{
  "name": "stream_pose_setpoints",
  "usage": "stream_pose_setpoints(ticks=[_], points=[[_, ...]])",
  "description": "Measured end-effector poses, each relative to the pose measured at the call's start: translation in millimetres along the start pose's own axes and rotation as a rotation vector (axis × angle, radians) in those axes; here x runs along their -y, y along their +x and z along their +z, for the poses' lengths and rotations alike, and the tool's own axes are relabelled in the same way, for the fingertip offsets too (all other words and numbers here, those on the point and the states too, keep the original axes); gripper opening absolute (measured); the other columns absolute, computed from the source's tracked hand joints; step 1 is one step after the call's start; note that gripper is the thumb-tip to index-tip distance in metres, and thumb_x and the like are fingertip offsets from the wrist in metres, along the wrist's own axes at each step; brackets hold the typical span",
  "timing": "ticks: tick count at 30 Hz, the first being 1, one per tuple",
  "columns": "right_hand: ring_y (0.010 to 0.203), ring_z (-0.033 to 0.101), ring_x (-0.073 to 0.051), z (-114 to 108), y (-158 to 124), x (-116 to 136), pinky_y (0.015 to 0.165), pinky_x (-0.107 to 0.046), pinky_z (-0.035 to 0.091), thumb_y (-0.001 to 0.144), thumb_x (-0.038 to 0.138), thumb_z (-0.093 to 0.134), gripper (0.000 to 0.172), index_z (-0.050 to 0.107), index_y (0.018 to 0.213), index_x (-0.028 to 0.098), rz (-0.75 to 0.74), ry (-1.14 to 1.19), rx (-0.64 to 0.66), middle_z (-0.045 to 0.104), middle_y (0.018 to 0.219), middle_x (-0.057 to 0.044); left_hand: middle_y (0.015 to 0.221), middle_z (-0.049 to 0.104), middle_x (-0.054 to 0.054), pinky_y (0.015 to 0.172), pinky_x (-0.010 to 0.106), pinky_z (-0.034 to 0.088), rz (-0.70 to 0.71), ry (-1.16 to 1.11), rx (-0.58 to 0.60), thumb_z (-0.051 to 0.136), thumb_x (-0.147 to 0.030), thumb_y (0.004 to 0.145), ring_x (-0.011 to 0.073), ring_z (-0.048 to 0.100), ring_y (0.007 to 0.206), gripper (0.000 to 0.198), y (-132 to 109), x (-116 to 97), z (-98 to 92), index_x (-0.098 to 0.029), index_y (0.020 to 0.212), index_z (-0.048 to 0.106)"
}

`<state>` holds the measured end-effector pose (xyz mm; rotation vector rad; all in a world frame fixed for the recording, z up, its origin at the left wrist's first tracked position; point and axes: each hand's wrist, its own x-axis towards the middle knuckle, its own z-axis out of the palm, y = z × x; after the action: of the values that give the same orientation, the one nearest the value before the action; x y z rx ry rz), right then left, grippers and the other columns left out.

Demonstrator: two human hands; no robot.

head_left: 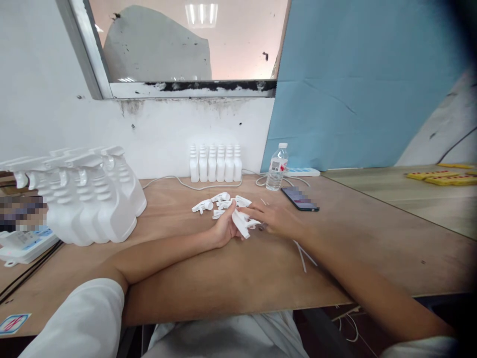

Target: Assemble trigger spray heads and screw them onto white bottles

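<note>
A white trigger spray head (pixel 241 223) is gripped in my left hand (pixel 224 229), whose thumb lies along its near side. My right hand (pixel 278 220) reaches in from the other side, its fingers closed on the same spray head near the trigger; its thumb is partly hidden. Just beyond my hands lie several more white spray heads (pixel 203 205), loosely grouped on the brown table (pixel 208 283). Thin white dip tubes (pixel 301 256) rest on the tabletop beneath my right wrist.
Large white spray bottles (pixel 89 209) stand packed together at the left, beside a white power strip (pixel 28 248). Several small white bottles (pixel 216 166) line the wall. A water bottle (pixel 276 169), a phone (pixel 300 199) and a cable (pixel 175 180) are farther back.
</note>
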<state>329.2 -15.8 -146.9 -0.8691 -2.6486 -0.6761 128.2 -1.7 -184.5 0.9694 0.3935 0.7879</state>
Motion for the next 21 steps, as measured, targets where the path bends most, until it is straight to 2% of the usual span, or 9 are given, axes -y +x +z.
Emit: stream_pose_setpoints(ticks=[3,5,10,13,16,18,21], points=[[0.070,0.057,-0.016,0,-2,2,0.052,-0.022,0.031,0.074,0.002,0.051,0.075,0.040,0.145,0.024,-0.028,0.005,-0.021,0.064,0.103,-0.007,0.081,0.066,0.005,0.062,0.028,0.050,0.058,-0.056,-0.068,0.067,-0.050,0.083,0.0177,0.063,0.070,0.039,-1,2,2.0,-0.014,0.097,0.062],[0.071,0.057,-0.016,-1,-3,1,0.053,-0.022,0.032,0.075,0.004,0.051,0.074,0.040,0.146,0.024,-0.045,0.046,-0.061,0.063,0.099,-0.007,0.082,0.066,0.005,0.066,0.030,0.051,0.081,-0.074,-0.061,0.070,-0.043,0.082,0.0181,0.063,0.072,0.033,-1,2,2.4,-0.014,0.096,0.062],[0.074,0.058,-0.016,-2,-2,2,0.056,-0.022,0.038,0.078,0.007,0.049,0.069,0.042,0.145,0.023,-0.094,0.143,-0.145,0.062,0.097,-0.008,0.080,0.065,0.007,0.067,0.033,0.051,0.031,-0.121,0.020,0.069,-0.042,0.081,0.0197,0.063,0.072,0.032,0,2,0.7,-0.014,0.095,0.060],[0.073,0.060,-0.015,0,-2,6,0.059,-0.023,0.043,0.082,0.008,0.045,0.065,0.041,0.145,0.024,-0.117,0.233,-0.251,0.063,0.102,-0.009,0.076,0.063,0.007,0.064,0.035,0.052,-0.036,-0.125,0.043,0.066,-0.042,0.079,0.0212,0.063,0.067,0.033,0,2,-1.3,-0.013,0.092,0.059],[0.078,0.062,-0.016,-2,-4,12,0.065,-0.026,0.048,0.086,0.008,0.040,0.060,0.043,0.143,0.025,-0.015,0.314,-0.398,0.064,0.107,-0.010,0.076,0.063,0.007,0.062,0.035,0.052,-0.062,-0.135,0.024,0.064,-0.034,0.074,0.0228,0.065,0.068,0.026,1,0,-3.7,-0.013,0.088,0.057],[0.085,0.063,-0.020,-4,-5,14,0.073,-0.031,0.050,0.089,0.013,0.040,0.050,0.049,0.137,0.024,0.074,0.335,-0.509,0.064,0.108,-0.011,0.073,0.061,0.007,0.059,0.033,0.052,-0.062,-0.153,-0.006,0.061,-0.028,0.069,0.0225,0.064,0.068,0.023,1,-2,-5.2,-0.014,0.085,0.055],[0.082,0.060,-0.023,-9,-4,15,0.075,-0.037,0.049,0.093,0.024,0.040,0.034,0.059,0.120,0.022,0.177,0.366,-0.595,0.063,0.095,-0.010,0.067,0.055,0.002,0.044,0.026,0.043,-0.086,-0.161,0.009,0.060,-0.030,0.069,0.0155,0.056,0.051,0.020,1,-4,-7.2,-0.016,0.079,0.050]])
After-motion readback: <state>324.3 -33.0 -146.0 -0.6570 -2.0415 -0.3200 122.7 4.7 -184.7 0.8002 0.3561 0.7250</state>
